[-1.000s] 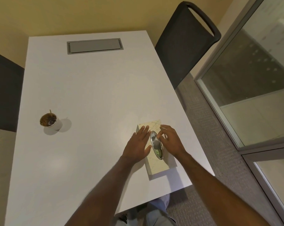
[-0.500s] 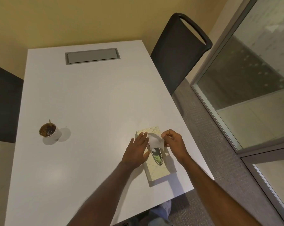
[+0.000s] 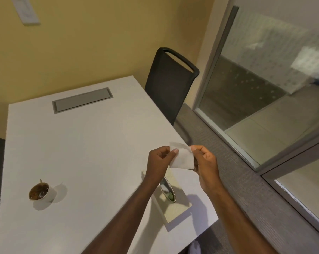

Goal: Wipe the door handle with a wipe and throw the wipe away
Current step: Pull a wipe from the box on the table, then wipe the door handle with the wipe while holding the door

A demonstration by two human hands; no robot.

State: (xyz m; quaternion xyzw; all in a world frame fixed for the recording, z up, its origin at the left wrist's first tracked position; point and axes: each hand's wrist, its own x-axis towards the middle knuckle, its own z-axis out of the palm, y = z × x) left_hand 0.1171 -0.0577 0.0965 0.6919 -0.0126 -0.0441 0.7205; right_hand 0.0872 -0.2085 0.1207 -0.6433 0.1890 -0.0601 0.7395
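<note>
Both hands [image 3: 159,160] pinching wipe [image 3: 182,157], near table edge [image 3: 197,162]

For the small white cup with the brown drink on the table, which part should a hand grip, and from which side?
Grip the small white cup around its outer wall, below the rim, approaching from the side with the left hand, probably. It stands upright and open on the white table, holding brown liquid and a thin stick, so coming from above would meet the contents. Both hands currently hold the white wipe.

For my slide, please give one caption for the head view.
Both hands, left hand and right hand, hold a white wipe above the wipe box.
</note>
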